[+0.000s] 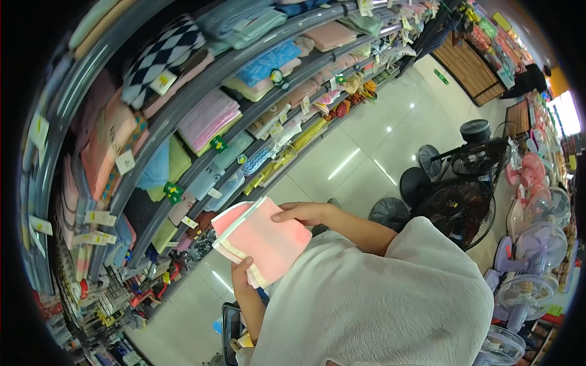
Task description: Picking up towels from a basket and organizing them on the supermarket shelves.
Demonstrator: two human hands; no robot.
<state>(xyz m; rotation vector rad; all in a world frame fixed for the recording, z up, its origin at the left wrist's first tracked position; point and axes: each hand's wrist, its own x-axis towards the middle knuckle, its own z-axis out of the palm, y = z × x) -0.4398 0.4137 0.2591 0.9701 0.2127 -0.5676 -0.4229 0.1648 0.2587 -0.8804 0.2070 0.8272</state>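
A folded pink towel (270, 242) with pale, cream-edged borders is held in front of my white shirt. My left hand (242, 273) grips its lower left corner, thumb on top and fingers hidden beneath. On the opposite edge, my right hand (304, 213) pinches the cloth with the thumb over the upper face. The towel's layers fan apart slightly along the far edge. Just beyond it, shelves carry stacked towels, among them a pink and yellow-green stack (208, 121) and a blue-and-white zigzag towel (256, 161).
Curved-looking grey shelf rails (183, 116) with price tags run along the left and top. A black basket (230, 320) is low beside me. Black floor fans (458, 206) and lilac fans (533, 256) stand on the right. A person in dark clothes (529, 81) is farther off.
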